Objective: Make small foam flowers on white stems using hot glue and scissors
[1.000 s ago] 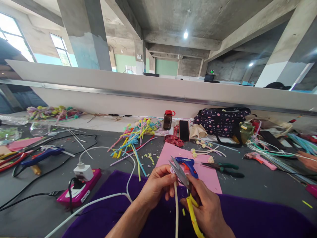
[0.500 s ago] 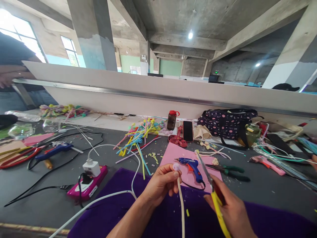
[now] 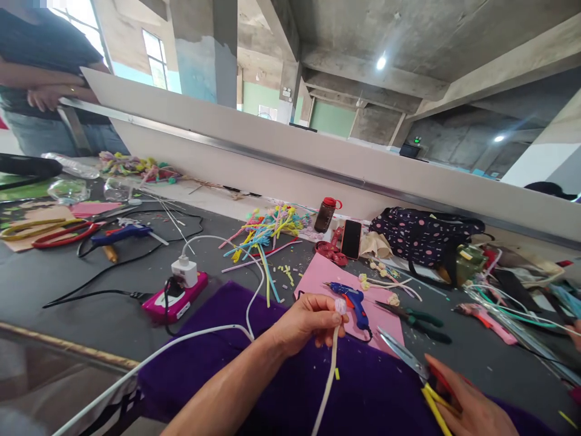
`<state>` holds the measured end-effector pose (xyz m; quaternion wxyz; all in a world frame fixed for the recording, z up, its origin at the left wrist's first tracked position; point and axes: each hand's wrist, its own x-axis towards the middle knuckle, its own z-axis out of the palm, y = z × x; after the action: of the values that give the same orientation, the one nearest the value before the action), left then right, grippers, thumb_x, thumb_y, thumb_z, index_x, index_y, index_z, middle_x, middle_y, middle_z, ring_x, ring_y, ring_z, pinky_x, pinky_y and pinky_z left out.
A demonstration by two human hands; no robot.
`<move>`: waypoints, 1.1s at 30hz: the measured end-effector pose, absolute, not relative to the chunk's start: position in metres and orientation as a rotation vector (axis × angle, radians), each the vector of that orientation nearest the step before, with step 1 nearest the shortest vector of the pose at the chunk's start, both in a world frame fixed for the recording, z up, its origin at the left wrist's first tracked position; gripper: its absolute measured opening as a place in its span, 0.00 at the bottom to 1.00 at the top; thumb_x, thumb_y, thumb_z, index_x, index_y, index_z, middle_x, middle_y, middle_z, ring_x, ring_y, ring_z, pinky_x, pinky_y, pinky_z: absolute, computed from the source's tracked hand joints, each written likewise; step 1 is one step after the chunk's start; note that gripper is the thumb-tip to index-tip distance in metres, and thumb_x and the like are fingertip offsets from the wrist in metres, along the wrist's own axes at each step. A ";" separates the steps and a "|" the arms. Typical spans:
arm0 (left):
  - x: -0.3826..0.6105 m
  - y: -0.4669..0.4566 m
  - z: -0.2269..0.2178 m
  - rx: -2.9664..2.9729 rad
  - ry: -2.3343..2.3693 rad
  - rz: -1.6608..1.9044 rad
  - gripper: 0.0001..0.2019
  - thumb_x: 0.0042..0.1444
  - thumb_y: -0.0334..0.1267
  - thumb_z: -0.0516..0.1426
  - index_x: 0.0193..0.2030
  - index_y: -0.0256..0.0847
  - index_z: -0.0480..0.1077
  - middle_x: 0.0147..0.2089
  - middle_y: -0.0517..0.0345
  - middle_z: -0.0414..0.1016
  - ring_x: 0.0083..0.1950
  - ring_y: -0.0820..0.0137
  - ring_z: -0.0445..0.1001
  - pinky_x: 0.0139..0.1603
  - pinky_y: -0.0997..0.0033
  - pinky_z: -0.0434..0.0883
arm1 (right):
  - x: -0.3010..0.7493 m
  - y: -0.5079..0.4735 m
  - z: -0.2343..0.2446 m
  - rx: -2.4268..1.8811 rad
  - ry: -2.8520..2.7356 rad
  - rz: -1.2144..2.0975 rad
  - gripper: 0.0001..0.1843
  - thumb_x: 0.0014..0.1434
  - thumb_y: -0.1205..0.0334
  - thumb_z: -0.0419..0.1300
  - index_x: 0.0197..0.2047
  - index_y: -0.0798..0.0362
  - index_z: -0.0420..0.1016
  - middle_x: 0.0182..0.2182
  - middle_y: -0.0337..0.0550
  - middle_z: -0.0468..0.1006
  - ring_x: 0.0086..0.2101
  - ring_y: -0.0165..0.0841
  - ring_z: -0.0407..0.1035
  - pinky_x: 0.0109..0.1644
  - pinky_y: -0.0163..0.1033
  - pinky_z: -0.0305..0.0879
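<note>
My left hand [image 3: 304, 324] pinches the top of a cream fuzzy stem [image 3: 327, 372] that carries a small pale bud at its tip; the stem hangs down over the purple cloth [image 3: 254, 375]. My right hand [image 3: 472, 407] is low at the right and grips yellow-handled scissors [image 3: 411, 363], blades pointing up and left, away from the stem. Just beyond my left hand a blue glue gun [image 3: 351, 300] lies on a pink sheet [image 3: 318, 275].
Green-handled pliers [image 3: 415, 318], a phone [image 3: 351, 239], a brown bottle [image 3: 325, 214] and a dotted bag [image 3: 422, 233] lie beyond. Coloured stems [image 3: 263, 239] are heaped at centre. A pink power strip [image 3: 175, 297] with cables is left. A person stands at far left.
My right hand pulled the scissors away from the stem, down and to the right. My left hand kept its hold on the stem. The view swung left.
</note>
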<state>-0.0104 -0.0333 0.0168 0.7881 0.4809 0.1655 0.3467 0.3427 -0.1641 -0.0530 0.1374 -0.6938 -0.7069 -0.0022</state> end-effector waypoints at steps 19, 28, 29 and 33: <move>-0.005 -0.041 0.014 1.331 0.408 0.562 0.13 0.48 0.45 0.61 0.30 0.34 0.75 0.20 0.61 0.67 0.17 0.82 0.55 0.17 0.79 0.50 | 0.202 -0.120 0.052 -1.256 -1.986 0.540 0.23 0.55 0.59 0.61 0.54 0.46 0.65 0.39 0.41 0.71 0.32 0.30 0.68 0.37 0.35 0.67; -0.001 -0.042 0.014 1.369 0.385 0.544 0.14 0.50 0.46 0.59 0.28 0.34 0.73 0.20 0.63 0.63 0.18 0.81 0.53 0.19 0.78 0.50 | 0.181 -0.105 0.052 -1.080 -2.084 0.595 0.16 0.54 0.58 0.63 0.47 0.48 0.72 0.36 0.42 0.73 0.34 0.31 0.69 0.37 0.36 0.67; -0.001 -0.042 0.014 1.373 0.385 0.541 0.14 0.50 0.46 0.59 0.28 0.34 0.73 0.20 0.63 0.63 0.18 0.81 0.52 0.19 0.78 0.50 | 0.181 -0.105 0.052 -1.086 -2.085 0.584 0.16 0.54 0.58 0.62 0.47 0.48 0.72 0.36 0.42 0.73 0.34 0.32 0.69 0.37 0.36 0.67; -0.001 -0.042 0.015 1.392 0.397 0.534 0.14 0.50 0.46 0.59 0.28 0.34 0.72 0.20 0.63 0.63 0.18 0.81 0.53 0.19 0.78 0.50 | 0.180 -0.106 0.051 -1.099 -2.087 0.540 0.14 0.56 0.61 0.61 0.47 0.48 0.73 0.37 0.42 0.73 0.35 0.31 0.69 0.38 0.36 0.67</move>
<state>-0.0009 -0.0424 0.0148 0.7169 0.6290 0.1795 0.2412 0.1795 -0.1059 0.0507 0.3532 -0.4250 -0.8068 0.2089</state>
